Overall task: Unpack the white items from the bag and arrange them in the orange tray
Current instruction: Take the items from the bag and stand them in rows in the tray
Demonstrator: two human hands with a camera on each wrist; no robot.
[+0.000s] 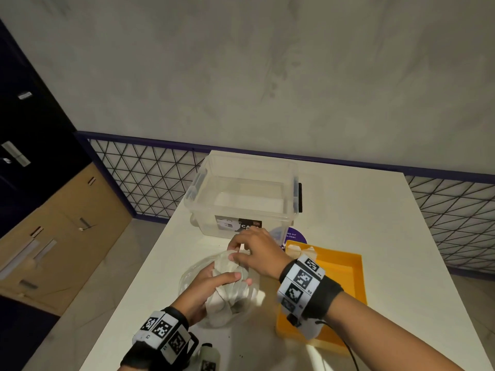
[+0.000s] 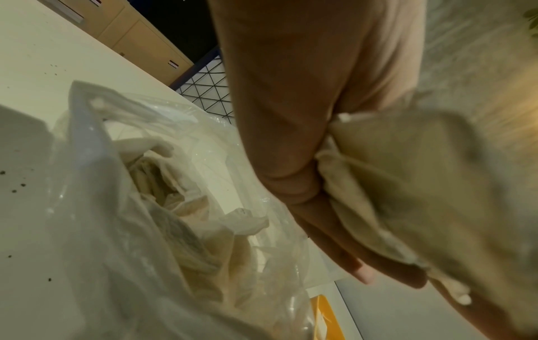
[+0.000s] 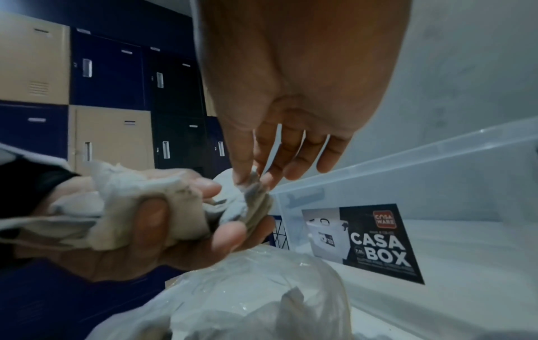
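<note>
A clear plastic bag [image 1: 195,274] with crumpled white cloth items inside [image 2: 186,202] lies on the white table. Above it my left hand [image 1: 211,287] grips a bundle of white cloth [image 1: 230,269], thumb over the top [image 3: 151,220]. My right hand [image 1: 251,250] pinches the far end of that cloth [image 3: 253,184] between thumb and fingertips. The orange tray [image 1: 345,269] sits to the right of the bag, with a folded white item [image 1: 297,250] in its far left corner.
A clear lidless storage box [image 1: 241,194] with a "CASA BOX" label [image 3: 372,241] stands just behind the hands. A small white bottle [image 1: 209,354] sits near the table's front edge. Lockers [image 3: 110,92] line the left; a wire-mesh rail [image 1: 150,178] runs behind.
</note>
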